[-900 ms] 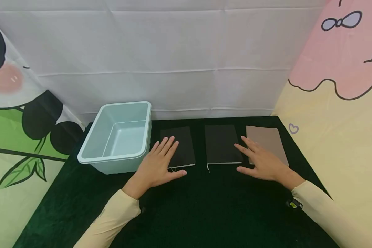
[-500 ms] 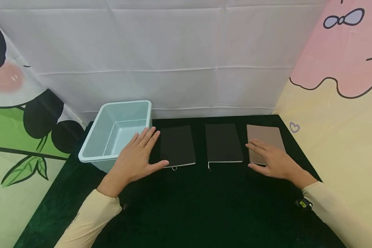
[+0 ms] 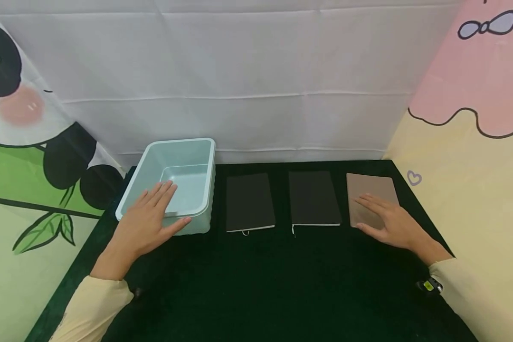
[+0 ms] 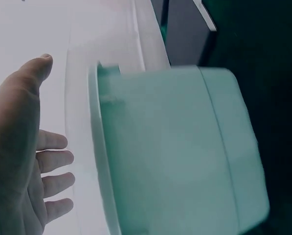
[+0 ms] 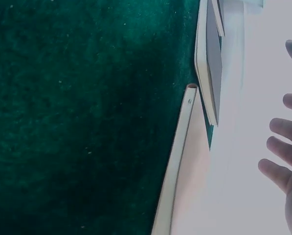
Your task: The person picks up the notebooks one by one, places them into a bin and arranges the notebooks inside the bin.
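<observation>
My left hand, fingers straight and thumb spread, hovers over the near left part of a light blue plastic bin. The left wrist view shows a gap between that hand and the bin's rim. My right hand is held flat above a pinkish-tan notebook, covering its near right part. In the right wrist view its fingers stand apart from the notebook. To the left of that notebook lie two black notebooks, one in the middle and one nearer the bin, each with a ribbon end showing.
A dark green cloth covers the table. Behind it hangs a white curtain. Printed cartoon cloths stand at the left and right sides.
My left hand has moved left, from over the left black notebook to over the bin. My right hand has shifted right over the tan notebook. The view has turned slightly.
</observation>
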